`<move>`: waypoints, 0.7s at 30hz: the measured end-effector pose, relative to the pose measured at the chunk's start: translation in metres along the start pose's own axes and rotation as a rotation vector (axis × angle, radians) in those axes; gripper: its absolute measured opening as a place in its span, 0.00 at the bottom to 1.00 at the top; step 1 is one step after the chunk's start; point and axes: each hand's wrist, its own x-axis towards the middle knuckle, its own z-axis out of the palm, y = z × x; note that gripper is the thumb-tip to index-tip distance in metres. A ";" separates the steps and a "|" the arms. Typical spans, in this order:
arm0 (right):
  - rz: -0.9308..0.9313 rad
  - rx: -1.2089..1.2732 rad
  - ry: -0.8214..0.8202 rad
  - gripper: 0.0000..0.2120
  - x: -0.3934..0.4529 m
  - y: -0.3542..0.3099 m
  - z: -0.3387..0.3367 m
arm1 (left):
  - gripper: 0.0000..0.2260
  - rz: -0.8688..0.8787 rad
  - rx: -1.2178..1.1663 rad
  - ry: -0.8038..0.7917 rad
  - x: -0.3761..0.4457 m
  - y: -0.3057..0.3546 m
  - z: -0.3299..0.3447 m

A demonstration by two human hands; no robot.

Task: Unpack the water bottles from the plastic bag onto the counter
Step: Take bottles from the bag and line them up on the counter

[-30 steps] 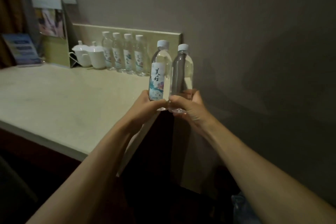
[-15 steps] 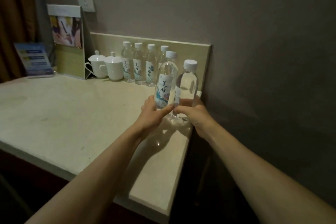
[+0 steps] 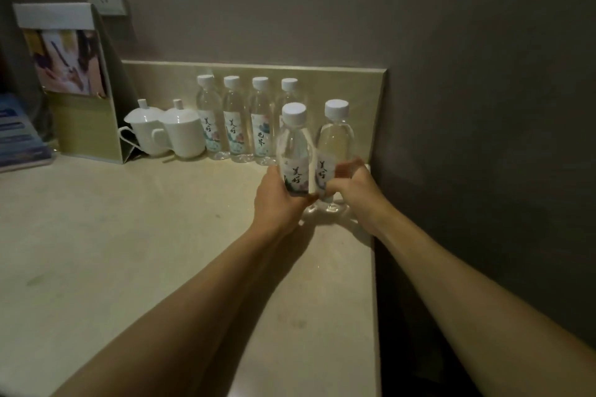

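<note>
On the desk, a row of four bottles stands upright against the backsplash, right of two lidded cups. Just in front of the row's right end, the left hand wraps the left bottle and the right hand wraps the right bottle, each low on the label, long axes vertical. The right bottle's base looks at or just above the desk beside its right edge. Compared with half a second ago, both bottles sit farther in and lower, nearer the row.
</note>
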 end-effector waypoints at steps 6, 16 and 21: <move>0.033 0.112 0.096 0.30 0.012 0.008 -0.003 | 0.25 0.064 0.079 -0.074 0.021 -0.012 0.005; -0.032 -0.100 0.136 0.40 0.002 0.010 -0.005 | 0.23 0.208 0.132 -0.214 0.038 -0.015 -0.007; -0.120 -0.485 0.372 0.36 -0.001 0.010 0.002 | 0.24 0.241 0.237 -0.131 0.045 -0.016 -0.018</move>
